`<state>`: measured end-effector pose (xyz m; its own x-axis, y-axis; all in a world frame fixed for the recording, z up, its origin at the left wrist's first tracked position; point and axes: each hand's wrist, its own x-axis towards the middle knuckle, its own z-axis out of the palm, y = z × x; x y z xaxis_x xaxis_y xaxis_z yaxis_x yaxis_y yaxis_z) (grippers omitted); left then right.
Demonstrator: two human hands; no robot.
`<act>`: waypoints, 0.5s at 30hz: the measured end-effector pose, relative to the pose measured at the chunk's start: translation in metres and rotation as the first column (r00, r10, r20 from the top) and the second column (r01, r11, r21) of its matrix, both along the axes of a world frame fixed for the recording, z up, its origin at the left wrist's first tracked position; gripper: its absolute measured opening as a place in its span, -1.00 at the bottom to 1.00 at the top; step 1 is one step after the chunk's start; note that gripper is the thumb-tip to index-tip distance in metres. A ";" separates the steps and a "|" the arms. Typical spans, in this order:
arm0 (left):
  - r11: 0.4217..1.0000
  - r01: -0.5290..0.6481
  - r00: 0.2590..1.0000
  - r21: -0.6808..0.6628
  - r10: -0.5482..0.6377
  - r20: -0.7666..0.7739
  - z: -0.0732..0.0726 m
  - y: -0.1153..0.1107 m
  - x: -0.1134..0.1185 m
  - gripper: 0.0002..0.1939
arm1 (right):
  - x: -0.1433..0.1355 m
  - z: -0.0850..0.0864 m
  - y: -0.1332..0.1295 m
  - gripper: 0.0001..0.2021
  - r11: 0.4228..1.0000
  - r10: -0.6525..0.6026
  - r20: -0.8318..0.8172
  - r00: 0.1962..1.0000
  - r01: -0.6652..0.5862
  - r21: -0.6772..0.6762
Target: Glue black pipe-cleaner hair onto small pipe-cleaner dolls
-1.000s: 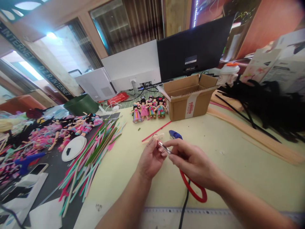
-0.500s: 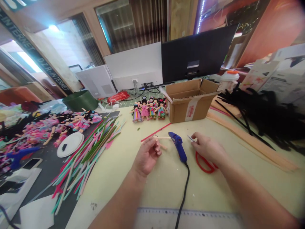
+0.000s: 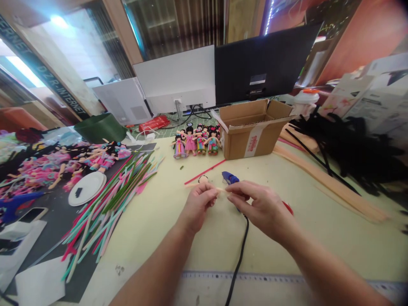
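Between my two hands is a small peach doll body [image 3: 203,180] with a dark-edged round head and a thin limb out to the left. My left hand [image 3: 199,204] is closed on it. The fingertips of my right hand [image 3: 258,204] pinch a thin peach limb at its right side. Beyond my right fingers lies a blue glue gun [image 3: 230,177], partly covered, its black cord running toward me. A red scissor handle [image 3: 287,208] shows behind my right hand. A red stem [image 3: 204,172] lies just past the doll.
Several finished dolls [image 3: 196,142] stand beside an open cardboard box [image 3: 248,136]. Colored stems [image 3: 111,204] lie left, peach strips [image 3: 328,182] and black stems [image 3: 360,148] right. A ruler [image 3: 255,278] crosses the near edge.
My right hand has moved left from the scissors to the doll piece and now pinches its limb. The scissors are mostly hidden behind it. The view has shifted slightly.
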<state>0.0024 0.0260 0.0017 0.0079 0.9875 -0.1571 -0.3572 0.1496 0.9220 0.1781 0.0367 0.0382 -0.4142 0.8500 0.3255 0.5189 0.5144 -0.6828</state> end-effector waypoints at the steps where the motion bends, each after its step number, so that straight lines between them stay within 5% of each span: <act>1: 1.000 -0.004 1.000 0.003 0.004 -0.010 0.001 0.000 0.000 -0.86 | -0.001 -0.002 0.000 -0.84 1.000 0.003 0.009 1.000 -0.003 0.018; 15: 0.996 -0.090 0.995 0.010 0.090 0.049 0.000 -0.001 0.006 -0.81 | -0.016 -0.009 -0.006 -0.85 0.994 -0.037 -0.018 0.999 0.038 0.099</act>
